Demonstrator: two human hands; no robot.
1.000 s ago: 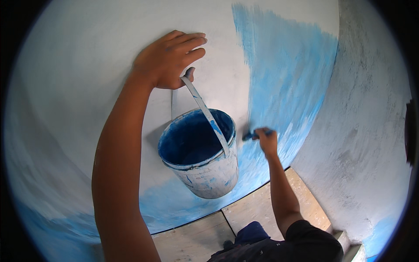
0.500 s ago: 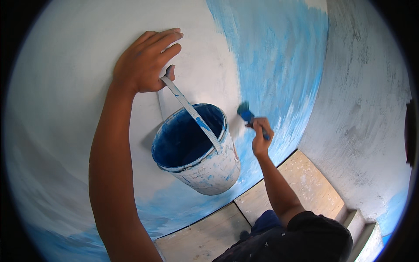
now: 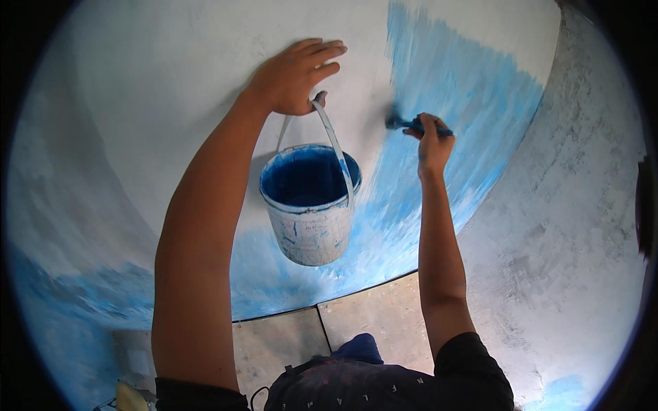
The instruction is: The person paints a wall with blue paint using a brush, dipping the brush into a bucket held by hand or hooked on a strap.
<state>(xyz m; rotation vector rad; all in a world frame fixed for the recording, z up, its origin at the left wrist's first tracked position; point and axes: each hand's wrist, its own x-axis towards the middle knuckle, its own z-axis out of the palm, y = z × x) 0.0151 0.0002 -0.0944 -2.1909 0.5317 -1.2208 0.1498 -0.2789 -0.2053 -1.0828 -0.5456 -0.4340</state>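
Observation:
A white, blue-stained paint bucket (image 3: 310,236) hangs by its handle (image 3: 332,133) from the thumb of my left hand (image 3: 291,79). The other fingers of that hand are stretched out against the pale wall. Dark blue paint coats the bucket's inside, and its mouth faces up toward me. To the right of it, my right hand (image 3: 432,148) is closed round the handle of a paintbrush (image 3: 395,123). The bristles point left and appear to meet the wall along the left edge of a light-blue painted patch (image 3: 456,103).
White and grey unpainted wall (image 3: 157,137) spreads to the left, with streaky blue lower down. A rough grey wall (image 3: 548,260) adjoins on the right. Below lies a paint-spotted board floor (image 3: 274,342). Something yellowish (image 3: 130,397) is partly visible at the lower left.
The view has shifted, so both arms and the bucket sit differently in it. My right hand has raised the brush, bringing its bristles to the upper part of the blue patch's left edge.

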